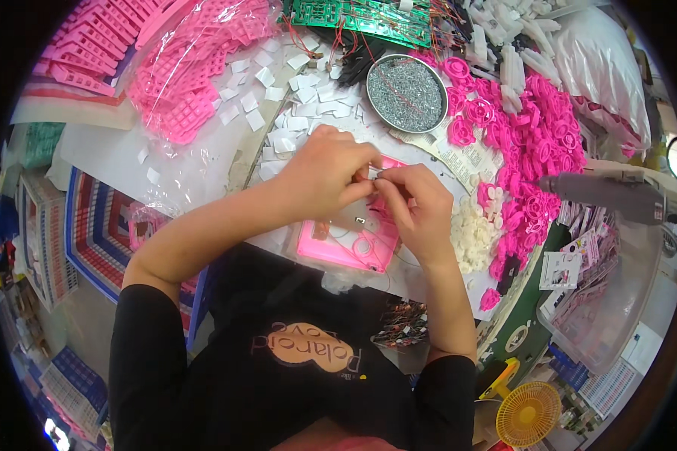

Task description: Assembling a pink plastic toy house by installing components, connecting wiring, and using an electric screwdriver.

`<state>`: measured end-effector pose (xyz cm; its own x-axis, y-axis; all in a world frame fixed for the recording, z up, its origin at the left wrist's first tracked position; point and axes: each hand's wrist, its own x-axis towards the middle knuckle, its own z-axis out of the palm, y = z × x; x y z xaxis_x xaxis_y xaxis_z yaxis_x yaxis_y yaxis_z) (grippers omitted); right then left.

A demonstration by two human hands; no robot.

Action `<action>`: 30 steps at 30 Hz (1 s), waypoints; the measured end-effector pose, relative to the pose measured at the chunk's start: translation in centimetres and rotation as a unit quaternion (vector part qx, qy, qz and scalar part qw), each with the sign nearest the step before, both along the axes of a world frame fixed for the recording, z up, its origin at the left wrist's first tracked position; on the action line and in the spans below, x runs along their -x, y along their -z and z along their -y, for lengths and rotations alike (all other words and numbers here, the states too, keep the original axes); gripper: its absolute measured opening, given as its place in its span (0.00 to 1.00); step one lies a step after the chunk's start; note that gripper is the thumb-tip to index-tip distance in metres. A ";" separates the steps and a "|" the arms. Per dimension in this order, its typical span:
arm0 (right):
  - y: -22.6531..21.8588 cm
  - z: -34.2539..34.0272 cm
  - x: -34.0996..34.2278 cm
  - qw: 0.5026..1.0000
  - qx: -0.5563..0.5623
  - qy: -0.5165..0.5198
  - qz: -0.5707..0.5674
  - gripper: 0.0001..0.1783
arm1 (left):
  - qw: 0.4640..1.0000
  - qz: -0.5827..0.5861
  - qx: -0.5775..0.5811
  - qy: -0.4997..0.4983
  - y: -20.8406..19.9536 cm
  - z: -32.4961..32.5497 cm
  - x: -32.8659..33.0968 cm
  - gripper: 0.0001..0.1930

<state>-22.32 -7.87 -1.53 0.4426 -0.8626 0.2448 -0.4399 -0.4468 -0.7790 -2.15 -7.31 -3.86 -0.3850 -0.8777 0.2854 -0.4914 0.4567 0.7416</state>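
Only the head view to go on here. My worry is the thin wires (344, 239) looping over the pink casing (305, 242): if one catches on a finger and gets tugged, I reckon it could break at its joint. The other risk is the tiny dark part (376, 174) at the fingertips. It's mostly hidden, so I can't tell what it is, but a slip of the pinch could drop it into the casing or lose it among the white squares (306, 94) spread toward the table's far edge. The casing lies close to the near edge of the table (101, 150), with clear plastic (341, 282) poking out on that side, so a bump from a forearm could slide it off, imo.

As for the pose: the left hand (327, 167) comes across from the left, forearm slanting up over the table, back of the hand up, fingers curled in, thumb and index pressed together on that little part. The right hand (417, 199) comes up steeper from the near edge, wrist bent inward, index and thumb tips meeting the left ones, and it looks like it's pinching the same part. Both hands are over the casing's far side, elbows out wide. Can't see the exact finger contact, sorry.
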 end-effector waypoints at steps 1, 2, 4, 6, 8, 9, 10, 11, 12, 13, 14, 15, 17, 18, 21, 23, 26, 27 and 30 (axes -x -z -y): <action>0.1 0.1 0.0 0.999 0.044 -0.012 0.006 0.06 | 1.000 0.001 -0.007 0.010 0.1 0.1 -0.5 0.12; 0.3 0.4 -0.1 0.996 0.088 -0.024 0.012 0.06 | 1.000 0.001 -0.015 0.020 0.1 0.2 -0.7 0.09; 0.6 0.5 -0.1 0.991 0.132 -0.029 0.014 0.09 | 0.998 -0.013 -0.047 0.025 0.0 0.4 -0.8 0.06; 0.6 0.2 0.3 0.991 0.134 -0.018 0.007 0.12 | 0.998 -0.014 -0.049 0.022 -0.2 0.4 -0.9 0.05; 0.4 -1.2 0.3 0.999 0.000 -0.005 0.032 0.17 | 1.000 -0.001 -0.020 0.012 -0.3 0.0 -1.1 0.05; 0.1 -1.8 0.4 0.997 -0.067 0.002 0.043 0.20 | 1.000 0.007 0.012 0.013 -0.2 0.0 -1.2 0.05; -0.2 -2.0 0.5 0.996 -0.083 -0.016 0.044 0.26 | 0.999 0.016 0.044 0.014 0.1 0.0 -1.3 0.06; -0.6 -2.2 0.7 0.992 -0.123 -0.023 0.030 0.27 | 0.997 0.025 0.076 0.015 0.3 0.0 -1.4 0.06; -1.0 -2.2 0.9 0.986 -0.163 -0.029 0.017 0.28 | 0.994 0.037 0.091 0.041 0.4 0.0 -1.4 0.06; -1.3 -2.1 1.1 0.979 -0.203 -0.035 0.003 0.29 | 0.991 0.050 0.106 0.066 0.4 0.0 -1.4 0.06; -1.4 -1.8 1.4 0.968 -0.247 -0.047 -0.003 0.30 | 0.987 0.062 0.121 0.090 0.3 0.0 -1.4 0.06; -1.7 -1.2 1.8 0.970 -0.239 -0.049 -0.010 0.29 | 0.986 0.068 0.130 0.084 0.2 -0.2 -1.4 0.07; -2.3 1.0 1.9 0.973 -0.223 -0.056 -0.025 0.28 | 0.983 0.080 0.148 0.070 -0.2 -0.9 -1.5 0.07; -2.1 2.7 1.4 0.987 -0.159 -0.007 -0.022 0.25 | 0.983 0.082 0.148 0.067 -0.2 -0.9 -1.5 0.08; -0.5 10.0 0.2 0.989 0.084 0.104 -0.070 0.26 | 0.987 0.077 0.135 0.050 0.2 -1.0 -1.1 0.09; 1.9 15.4 -0.8 0.938 0.247 0.187 -0.154 0.31 | 0.992 0.061 0.108 0.024 0.7 -1.1 -0.8 0.09; 3.1 21.5 -1.2 0.861 0.292 0.318 -0.270 0.34 | 0.999 0.000 0.042 -0.028 0.6 -1.4 -0.6 0.06; 3.2 22.9 -0.7 0.837 0.274 0.360 -0.309 0.35 | 0.999 -0.016 0.029 -0.034 0.5 -1.4 -0.5 0.05; 4.2 25.9 3.2 0.873 0.246 0.289 -0.307 0.27 | 0.998 -0.046 -0.009 -0.050 -0.2 -1.6 -0.6 0.05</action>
<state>-25.50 -33.77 -5.75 0.1456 -0.8428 0.5182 -0.9696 -0.2258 -0.0948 -1.60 -5.76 -3.64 -0.2692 -0.9157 0.2983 -0.4635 0.3947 0.7933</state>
